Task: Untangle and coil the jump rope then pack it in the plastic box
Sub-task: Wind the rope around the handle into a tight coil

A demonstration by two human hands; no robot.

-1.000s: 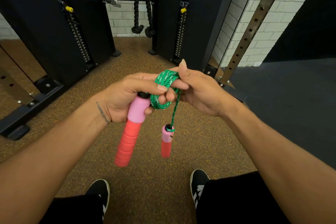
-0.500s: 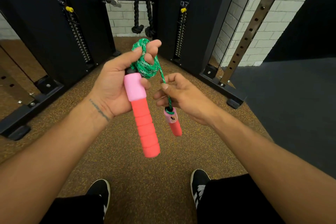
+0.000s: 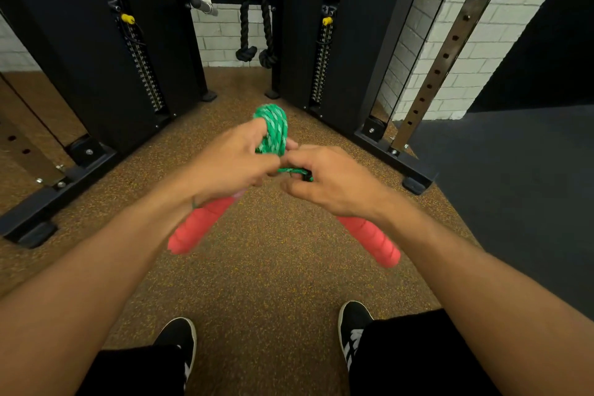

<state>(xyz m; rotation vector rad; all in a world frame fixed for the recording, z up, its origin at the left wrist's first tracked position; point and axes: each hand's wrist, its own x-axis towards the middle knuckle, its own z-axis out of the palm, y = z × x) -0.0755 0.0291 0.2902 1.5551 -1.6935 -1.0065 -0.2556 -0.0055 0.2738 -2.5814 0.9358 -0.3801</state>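
The green jump rope [image 3: 272, 128] is wound into a tight coil that sticks up above my left hand [image 3: 231, 164], which grips the coil and one red-pink handle [image 3: 199, 225]; that handle points down to the left and is blurred. My right hand [image 3: 331, 180] holds the second red handle [image 3: 369, 239], which points down to the right, with a short green strand [image 3: 294, 170] running from it to the coil. Both hands are close together, almost touching. No plastic box is in view.
A black cable machine with weight stacks [image 3: 144, 71] stands ahead, with a black rope attachment [image 3: 257, 26] hanging between its columns. Its base feet [image 3: 414, 183] reach onto the brown speckled floor [image 3: 276, 267]. A dark mat [image 3: 520, 190] lies to the right. My shoes [image 3: 353, 321] are below.
The hands dropped lower and came together. My right hand went from pinching the rope above the small handle to holding that handle. The left handle swung down-left.
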